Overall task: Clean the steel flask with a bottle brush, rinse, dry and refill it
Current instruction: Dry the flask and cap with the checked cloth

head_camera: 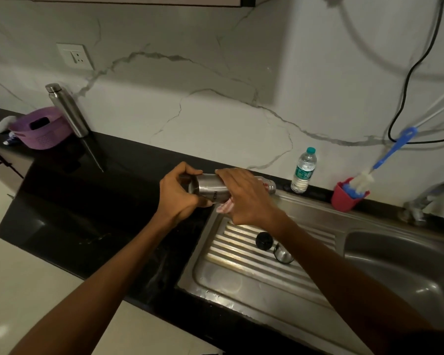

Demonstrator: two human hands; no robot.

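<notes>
- Over the seam where the counter (92, 201) meets the drainboard (241, 265), I'm holding the flask (210, 192) up off both, lying on its side.
- Its long axis runs left to right, tipped a bit away from me. The base faces my left hand (178, 196) and the neck end (271, 187) pokes out past my right hand (244, 198), toward the water bottle (303, 170).
- Left hand is curled round the base end, thumb on top, fingers underneath, so that's the steady grip.
- Right hand is wrapped over the middle of the body, pressing a pinkish cloth (224, 207) against the steel. Only a corner of the cloth shows under my palm, so I can't tell how much of the flask it covers.
- Looks to me like the drying step: the brush (364, 179) sits in the red cup (346, 198) well off to the right, nobody touching it.
- The cap (264, 241) and a small steel lid cup (283, 254) lie on the drainboard, below my right forearm.
- For the wipe, I reckon the right hand slides along that axis toward the neck while the left twists the base.
- Refill comes after, and the right hand is nearer the water bottle.
</notes>
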